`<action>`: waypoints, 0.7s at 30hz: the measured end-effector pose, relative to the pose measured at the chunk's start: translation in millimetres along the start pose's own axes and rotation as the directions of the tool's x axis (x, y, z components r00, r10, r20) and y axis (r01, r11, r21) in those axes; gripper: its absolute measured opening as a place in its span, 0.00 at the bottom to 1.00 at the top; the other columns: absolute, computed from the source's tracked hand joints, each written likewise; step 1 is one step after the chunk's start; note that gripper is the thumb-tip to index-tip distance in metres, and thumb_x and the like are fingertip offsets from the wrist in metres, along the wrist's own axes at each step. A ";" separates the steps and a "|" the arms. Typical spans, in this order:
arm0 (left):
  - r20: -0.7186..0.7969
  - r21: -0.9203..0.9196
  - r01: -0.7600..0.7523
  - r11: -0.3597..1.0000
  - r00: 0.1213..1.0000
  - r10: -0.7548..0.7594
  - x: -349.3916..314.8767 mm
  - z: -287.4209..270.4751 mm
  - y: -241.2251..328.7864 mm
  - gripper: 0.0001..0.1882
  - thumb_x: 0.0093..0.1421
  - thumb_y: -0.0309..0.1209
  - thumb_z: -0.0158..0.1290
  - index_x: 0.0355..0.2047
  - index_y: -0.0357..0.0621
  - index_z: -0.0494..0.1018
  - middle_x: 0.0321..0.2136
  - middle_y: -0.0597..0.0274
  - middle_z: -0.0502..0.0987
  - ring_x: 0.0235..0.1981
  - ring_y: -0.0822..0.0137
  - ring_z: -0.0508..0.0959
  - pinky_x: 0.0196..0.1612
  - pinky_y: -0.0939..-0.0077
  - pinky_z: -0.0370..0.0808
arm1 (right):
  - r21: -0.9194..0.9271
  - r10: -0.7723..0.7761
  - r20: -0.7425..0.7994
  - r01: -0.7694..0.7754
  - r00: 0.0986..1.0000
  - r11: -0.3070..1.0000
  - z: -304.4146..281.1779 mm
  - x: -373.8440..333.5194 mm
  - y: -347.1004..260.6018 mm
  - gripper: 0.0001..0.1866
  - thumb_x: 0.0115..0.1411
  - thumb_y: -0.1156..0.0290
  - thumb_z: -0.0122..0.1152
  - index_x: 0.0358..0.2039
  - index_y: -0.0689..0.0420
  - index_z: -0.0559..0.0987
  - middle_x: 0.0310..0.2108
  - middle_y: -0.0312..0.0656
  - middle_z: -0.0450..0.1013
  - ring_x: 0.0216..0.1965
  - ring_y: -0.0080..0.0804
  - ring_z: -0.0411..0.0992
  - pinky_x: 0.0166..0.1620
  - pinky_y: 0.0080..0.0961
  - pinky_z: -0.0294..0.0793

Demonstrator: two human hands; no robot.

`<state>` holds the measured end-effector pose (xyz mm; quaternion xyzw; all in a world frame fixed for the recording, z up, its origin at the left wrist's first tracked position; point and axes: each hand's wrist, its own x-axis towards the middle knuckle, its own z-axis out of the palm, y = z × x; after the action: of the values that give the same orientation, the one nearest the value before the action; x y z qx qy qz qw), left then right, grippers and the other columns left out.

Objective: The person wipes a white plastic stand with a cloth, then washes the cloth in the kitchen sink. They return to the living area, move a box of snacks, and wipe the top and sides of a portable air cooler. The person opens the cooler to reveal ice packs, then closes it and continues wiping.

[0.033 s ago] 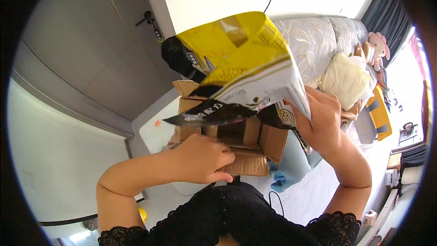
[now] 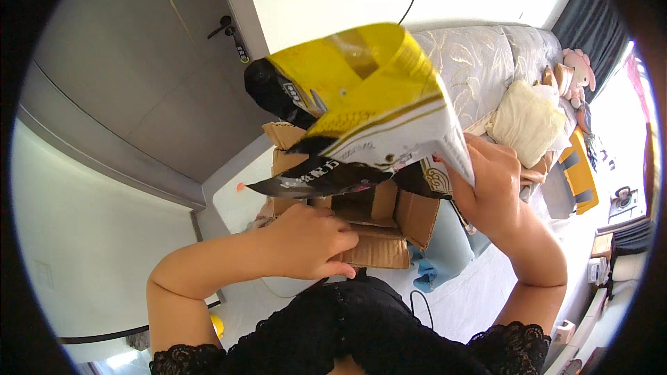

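Observation:
A crumpled plastic packaging bag [image 2: 399, 121] in yellow, white and black hangs in the air over an open cardboard box [image 2: 379, 253]. My right hand [image 2: 490, 173] pinches the bag's right edge between thumb and fingers. At the box's near left side, my left hand [image 2: 309, 239] curls its fingers over the rim, with the thumb toward the near flap. Brown cardboard walls show inside the box; the bag covers part of its far side. The box rests on a white surface [image 2: 233, 201].
Blue jeans fabric [image 2: 441, 253] lies right of the box. Behind are a grey patterned sofa [image 2: 479, 69], a cream cushion [image 2: 528, 125] and a pink plush toy [image 2: 577, 73]. A yellow and grey container [image 2: 580, 170] stands at right. A grey door [image 2: 153, 62] rises at the far left.
The bag in my right hand has dipped and shifted slightly to the left. My left hand stays on the box.

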<state>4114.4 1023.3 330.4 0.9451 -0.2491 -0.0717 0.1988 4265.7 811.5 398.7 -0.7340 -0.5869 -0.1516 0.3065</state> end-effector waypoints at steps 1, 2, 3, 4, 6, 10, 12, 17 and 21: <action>-0.009 -0.007 -0.007 1.000 1.000 0.007 1.0 0.9 -0.1 0.22 0.55 0.51 0.53 0.30 0.42 0.73 0.27 0.55 0.77 0.31 0.51 0.78 0.33 0.58 0.73 | 0.010 -0.012 -0.007 0.012 1.000 1.000 0.7 -2.0 0.3 0.30 0.42 0.85 0.53 0.51 0.56 0.74 0.34 0.48 0.76 0.29 0.44 0.76 0.31 0.30 0.77; -0.014 -0.026 0.041 0.999 0.999 -0.041 3.8 -0.7 -1.0 0.22 0.56 0.51 0.52 0.30 0.42 0.73 0.27 0.54 0.77 0.32 0.51 0.78 0.34 0.58 0.73 | 0.016 -0.015 -0.017 0.015 1.000 1.000 2.9 -2.9 1.7 0.31 0.42 0.85 0.53 0.51 0.56 0.74 0.34 0.48 0.75 0.29 0.44 0.76 0.31 0.31 0.76; -0.018 -0.045 0.090 0.995 0.996 -0.091 8.3 -4.8 -3.8 0.21 0.56 0.50 0.52 0.30 0.42 0.73 0.27 0.54 0.77 0.33 0.50 0.78 0.34 0.58 0.74 | 0.024 -0.018 -0.026 0.019 1.000 1.000 6.9 -3.4 4.3 0.31 0.42 0.86 0.53 0.51 0.56 0.74 0.34 0.49 0.75 0.29 0.45 0.76 0.31 0.32 0.76; -0.020 -0.068 0.133 0.989 0.991 -0.134 14.6 -7.1 -9.2 0.21 0.57 0.49 0.52 0.30 0.42 0.73 0.27 0.54 0.78 0.34 0.50 0.78 0.35 0.58 0.74 | 0.027 -0.016 -0.033 0.017 0.999 0.999 11.3 -5.1 9.2 0.32 0.41 0.86 0.52 0.51 0.55 0.74 0.34 0.49 0.75 0.28 0.45 0.76 0.31 0.32 0.76; -0.214 -0.235 0.138 0.962 0.958 -0.190 18.2 0.8 -30.4 0.20 0.56 0.49 0.53 0.33 0.44 0.76 0.28 0.55 0.78 0.31 0.53 0.78 0.34 0.60 0.74 | 0.024 0.011 -0.018 -0.011 1.000 1.000 16.0 -2.0 15.4 0.32 0.41 0.86 0.52 0.51 0.55 0.73 0.34 0.49 0.75 0.28 0.47 0.75 0.32 0.34 0.76; 0.097 0.053 0.378 0.924 0.919 -0.382 21.7 -48.3 -55.5 0.26 0.54 0.50 0.55 0.49 0.49 0.75 0.34 0.50 0.78 0.39 0.54 0.78 0.42 0.65 0.73 | 0.100 0.154 0.002 -0.153 0.988 0.983 27.7 6.9 31.8 0.27 0.46 0.84 0.53 0.50 0.56 0.74 0.30 0.50 0.75 0.28 0.49 0.74 0.33 0.36 0.74; 0.139 0.245 0.283 0.927 0.936 -0.323 22.1 -51.8 -70.5 0.29 0.53 0.53 0.55 0.49 0.49 0.74 0.38 0.49 0.77 0.43 0.54 0.77 0.44 0.66 0.73 | 0.130 0.162 -0.010 -0.160 0.987 0.979 34.7 8.9 37.0 0.23 0.50 0.82 0.54 0.49 0.57 0.75 0.27 0.51 0.74 0.28 0.49 0.74 0.32 0.34 0.74; 0.295 0.386 0.337 0.859 0.837 -0.461 38.9 -50.7 -79.1 0.32 0.50 0.61 0.52 0.45 0.48 0.77 0.47 0.55 0.75 0.47 0.57 0.76 0.46 0.67 0.74 | 0.069 0.113 0.031 -0.115 0.993 0.991 43.3 2.6 39.3 0.27 0.47 0.83 0.53 0.50 0.54 0.74 0.27 0.49 0.73 0.28 0.49 0.74 0.32 0.37 0.74; 0.022 0.565 0.180 0.805 0.972 -0.233 21.5 -35.3 -79.8 0.39 0.49 0.68 0.47 0.47 0.48 0.74 0.37 0.55 0.79 0.39 0.55 0.79 0.40 0.64 0.76 | 0.058 0.082 0.089 -0.088 0.993 0.994 40.9 0.2 29.7 0.31 0.44 0.84 0.51 0.52 0.51 0.73 0.28 0.49 0.73 0.28 0.49 0.73 0.33 0.38 0.74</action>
<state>4176.5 1088.2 328.9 0.9789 -0.1635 -0.0597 -0.1071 4288.5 833.7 359.4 -0.7544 -0.5722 -0.0882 0.3094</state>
